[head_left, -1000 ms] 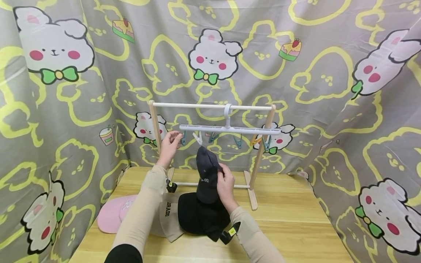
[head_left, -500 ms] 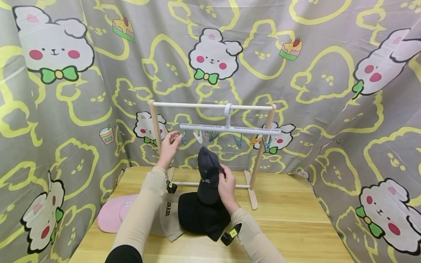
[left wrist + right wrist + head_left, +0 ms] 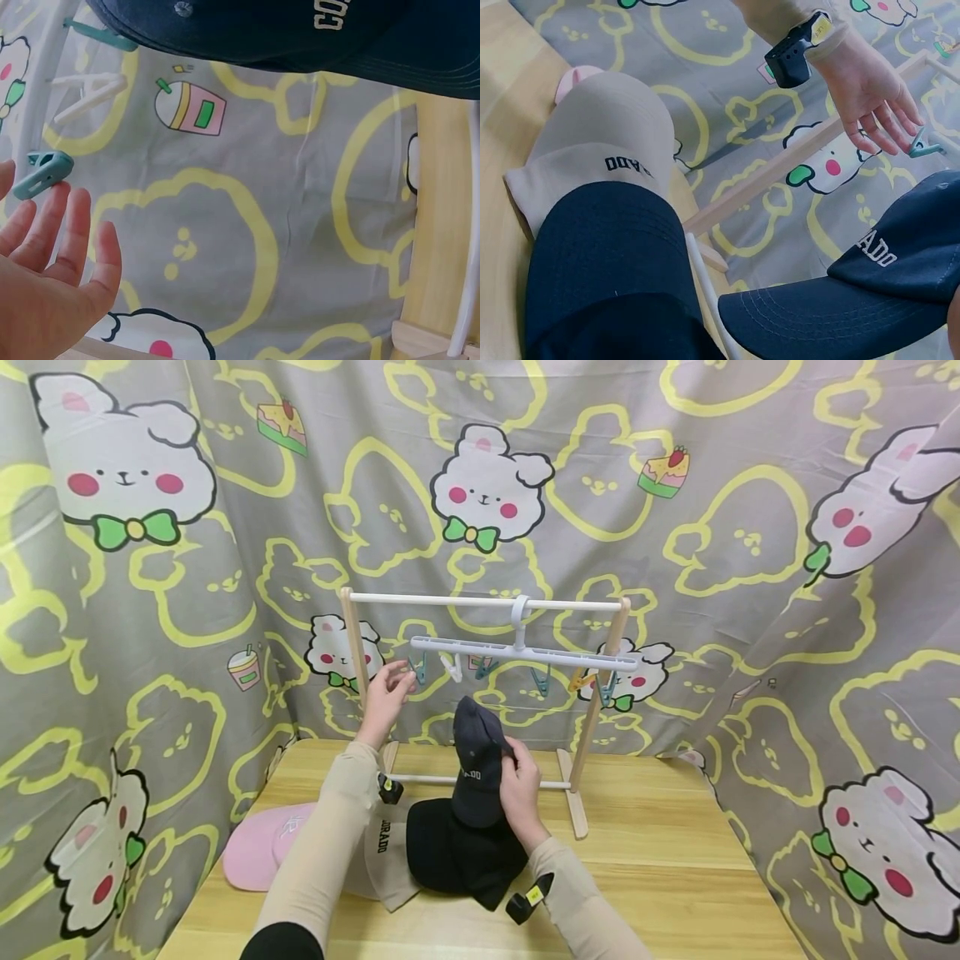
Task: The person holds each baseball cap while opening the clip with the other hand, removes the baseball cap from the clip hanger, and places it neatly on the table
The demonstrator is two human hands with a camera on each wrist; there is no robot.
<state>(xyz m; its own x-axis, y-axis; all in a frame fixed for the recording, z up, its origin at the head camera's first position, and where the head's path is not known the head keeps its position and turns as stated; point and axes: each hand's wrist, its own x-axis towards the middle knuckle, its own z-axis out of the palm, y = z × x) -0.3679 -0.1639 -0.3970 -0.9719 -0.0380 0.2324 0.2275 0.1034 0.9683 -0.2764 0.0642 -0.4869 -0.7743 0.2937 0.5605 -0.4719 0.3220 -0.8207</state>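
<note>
My right hand (image 3: 521, 789) grips a navy baseball cap (image 3: 477, 768) by its back edge. The cap is held on end, crown up and brim down, below a pale hanger bar (image 3: 480, 649). Light lettering shows on its front (image 3: 877, 251). My left hand (image 3: 386, 700) is raised at the bar's left end, fingers loosely extended. Its fingertips are right at a teal clip (image 3: 45, 176), which hangs from the bar. Beside that clip hangs a white clip (image 3: 452, 668), followed by more teal clips and a yellow clip (image 3: 583, 678).
The hanger hooks over a wooden rack's white rail (image 3: 427, 600). On the table (image 3: 675, 843) lie a black cap (image 3: 435, 852), a beige cap (image 3: 392, 860) and a pink cap (image 3: 251, 852), overlapping in a row. A patterned curtain (image 3: 600, 410) surrounds the table.
The hanger bar has swivelled slightly, its left end shifting up in the head view. My right hand and the navy cap have drifted a little right and down. The left hand has hardly moved.
</note>
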